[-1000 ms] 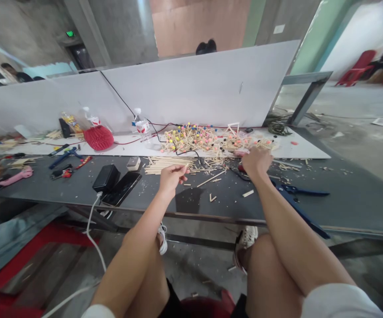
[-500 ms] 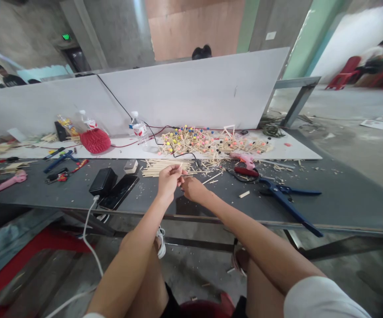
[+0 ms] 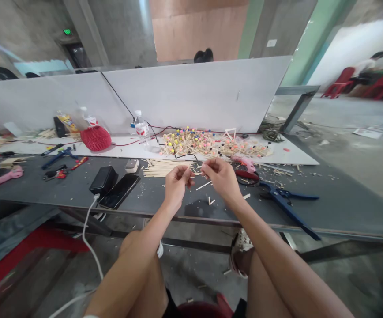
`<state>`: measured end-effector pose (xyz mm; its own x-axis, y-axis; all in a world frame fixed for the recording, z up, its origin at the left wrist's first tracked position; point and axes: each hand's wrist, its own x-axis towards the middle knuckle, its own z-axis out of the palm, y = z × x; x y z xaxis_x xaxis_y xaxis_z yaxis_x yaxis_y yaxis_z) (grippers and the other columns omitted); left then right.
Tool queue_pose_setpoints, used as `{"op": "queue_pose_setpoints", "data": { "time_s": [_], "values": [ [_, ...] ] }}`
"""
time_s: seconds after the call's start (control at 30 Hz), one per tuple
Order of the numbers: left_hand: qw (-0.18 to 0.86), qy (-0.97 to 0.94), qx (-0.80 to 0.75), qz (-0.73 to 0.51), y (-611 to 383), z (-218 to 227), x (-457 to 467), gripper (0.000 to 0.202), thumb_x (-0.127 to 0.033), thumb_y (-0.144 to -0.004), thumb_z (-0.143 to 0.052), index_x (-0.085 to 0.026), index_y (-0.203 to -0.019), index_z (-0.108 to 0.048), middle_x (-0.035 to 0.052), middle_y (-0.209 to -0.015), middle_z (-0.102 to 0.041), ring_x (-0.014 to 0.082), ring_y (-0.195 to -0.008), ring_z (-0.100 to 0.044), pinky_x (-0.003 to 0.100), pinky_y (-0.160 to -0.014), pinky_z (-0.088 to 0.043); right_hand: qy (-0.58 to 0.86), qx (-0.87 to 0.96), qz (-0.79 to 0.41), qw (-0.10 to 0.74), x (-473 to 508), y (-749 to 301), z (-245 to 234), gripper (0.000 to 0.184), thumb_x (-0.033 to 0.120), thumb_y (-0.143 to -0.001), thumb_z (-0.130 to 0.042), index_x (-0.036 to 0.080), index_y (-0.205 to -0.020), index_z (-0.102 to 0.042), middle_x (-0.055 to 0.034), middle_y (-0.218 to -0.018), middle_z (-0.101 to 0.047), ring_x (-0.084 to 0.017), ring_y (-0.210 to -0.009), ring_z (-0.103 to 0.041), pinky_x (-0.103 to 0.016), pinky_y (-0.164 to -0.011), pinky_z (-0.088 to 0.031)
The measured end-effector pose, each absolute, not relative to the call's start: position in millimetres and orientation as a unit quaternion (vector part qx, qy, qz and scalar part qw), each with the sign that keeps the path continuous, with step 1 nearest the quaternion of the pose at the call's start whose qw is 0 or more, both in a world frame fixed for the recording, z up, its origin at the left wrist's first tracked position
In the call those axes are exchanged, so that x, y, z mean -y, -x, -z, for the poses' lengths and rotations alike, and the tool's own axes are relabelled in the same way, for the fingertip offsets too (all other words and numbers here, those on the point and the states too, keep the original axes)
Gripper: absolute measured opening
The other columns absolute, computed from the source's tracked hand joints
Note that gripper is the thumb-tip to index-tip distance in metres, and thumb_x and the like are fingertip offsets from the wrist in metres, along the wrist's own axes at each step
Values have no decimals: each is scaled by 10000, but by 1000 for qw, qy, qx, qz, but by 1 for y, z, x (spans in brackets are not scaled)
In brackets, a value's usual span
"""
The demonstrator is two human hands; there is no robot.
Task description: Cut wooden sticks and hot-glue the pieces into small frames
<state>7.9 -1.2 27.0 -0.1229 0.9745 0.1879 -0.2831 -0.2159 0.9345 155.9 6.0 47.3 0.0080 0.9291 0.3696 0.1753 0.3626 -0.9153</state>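
Note:
My left hand (image 3: 178,180) hovers over the table edge, thumb and fingertips pinched; whatever is between them is too small to name. To its right, my right hand (image 3: 220,174) is also closed in a pinch, with a small pale bit at its fingertips that I cannot identify. A narrow gap separates the hands. Behind my left hand lies a row of thin wooden sticks (image 3: 160,168). On the table in front of my right hand rests a small V-shaped wooden piece (image 3: 211,201). Farther back is a heap of stick pieces with coloured ball ends (image 3: 191,142).
Blue-handled cutters (image 3: 287,207) and a pink glue gun (image 3: 244,162) lie to the right. On the left are a phone (image 3: 120,192), a black power block (image 3: 103,180) with a white cable, and a red woven item (image 3: 95,138). A plastic bottle (image 3: 141,130) stands behind.
My hands, touching each other half a second ago, have moved apart, the right one up and to the right. The V-shaped piece now shows on the table below them.

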Motion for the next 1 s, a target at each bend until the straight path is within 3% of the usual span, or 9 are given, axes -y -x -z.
{"op": "queue_pose_setpoints", "data": {
  "time_s": [0.13, 0.4, 0.53, 0.7, 0.83, 1.0],
  "values": [
    [512, -450, -349, -644, -17, -30, 9, 293, -373, -728, -797, -147, -833, -643, 7, -678, -656, 102, -529, -582, 223, -492, -435, 408, 542, -453, 578, 20, -153, -42, 183, 346, -769, -717, 178, -815, -659, -41, -714, -715, -178, -653, -659, -291, -626, -514],
    [528, -441, -324, -650, -23, -32, 13, 286, -326, -677, -839, -144, -823, -674, 36, -744, -700, 127, -603, -645, 234, -531, -472, 394, 558, -460, 567, 17, -160, -32, 206, 368, -747, -761, 184, -805, -691, -54, -766, -750, -203, -726, -704, -305, -655, -544],
    [533, -440, -331, -643, -26, -33, 15, 315, -351, -657, -852, -151, -823, -675, 31, -739, -702, 125, -592, -642, 246, -542, -489, 411, 646, -355, 536, 18, -166, -29, 201, 371, -863, -640, 202, -911, -739, -56, -813, -751, -198, -718, -687, -303, -649, -525],
    [546, -430, -317, -646, -29, -35, 17, 315, -335, -641, -869, -157, -815, -676, 20, -746, -710, 108, -589, -646, 240, -593, -523, 428, 736, -180, 492, 22, -170, -35, 261, 271, -958, -478, 199, -897, -722, -74, -852, -734, -193, -774, -665, -287, -716, -478],
    [544, -430, -315, -648, -30, -37, 17, 327, -350, -636, -873, -164, -818, -675, 19, -762, -719, 117, -605, -662, 262, -645, -553, 436, 737, -165, 489, 23, -169, -38, 309, 283, -976, -444, 197, -771, -659, -66, -796, -704, -182, -732, -637, -268, -679, -448],
    [549, -416, -329, -646, -31, -35, 16, 334, -351, -635, -875, -166, -829, -676, 21, -770, -727, 133, -633, -687, 291, -699, -575, 442, 721, -164, 508, 22, -172, -37, 204, 270, -950, -497, 200, -918, -686, -52, -803, -719, -184, -714, -648, -263, -673, -460]
  ]
}}
